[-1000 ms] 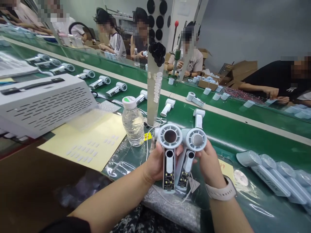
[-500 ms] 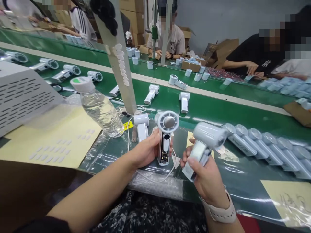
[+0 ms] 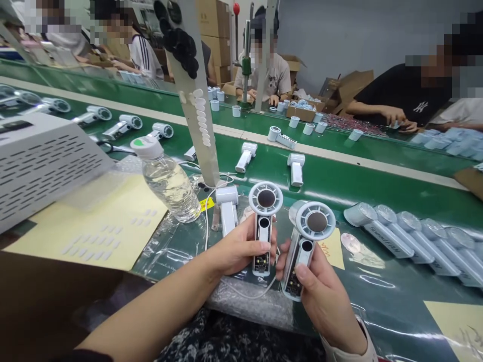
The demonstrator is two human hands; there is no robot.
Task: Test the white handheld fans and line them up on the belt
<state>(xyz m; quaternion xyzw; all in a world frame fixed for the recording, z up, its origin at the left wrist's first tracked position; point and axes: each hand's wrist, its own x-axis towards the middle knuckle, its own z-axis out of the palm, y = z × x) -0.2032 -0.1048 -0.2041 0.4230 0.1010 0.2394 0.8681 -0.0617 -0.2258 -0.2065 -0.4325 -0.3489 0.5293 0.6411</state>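
Note:
My left hand [image 3: 241, 244] is closed round the handle of a light-blue handheld fan [image 3: 263, 261], its thumb lying across the front. A second handheld fan [image 3: 316, 221] is gripped in my right hand [image 3: 324, 286], thumb on the lower front of its handle. Both fans stand nearly upright, round grilles facing me, with bare circuit boards showing low in the handles. Just beyond my left hand lies another white fan [image 3: 228, 211]. To the right, a row of light-blue fan housings [image 3: 390, 240] leans in a line on the bench.
A water bottle [image 3: 171, 183] stands left of a slanted metal post [image 3: 198, 115]. Small white pieces lie on yellow paper [image 3: 49, 241] beside a slotted metal box [image 3: 53, 166]. Several fans rest on the green belt [image 3: 332, 176]. Co-workers sit across it.
My right hand has turned its fan so the grille and open handle front face me, and brought it closer to the left one. My left thumb now lies over its fan's front.

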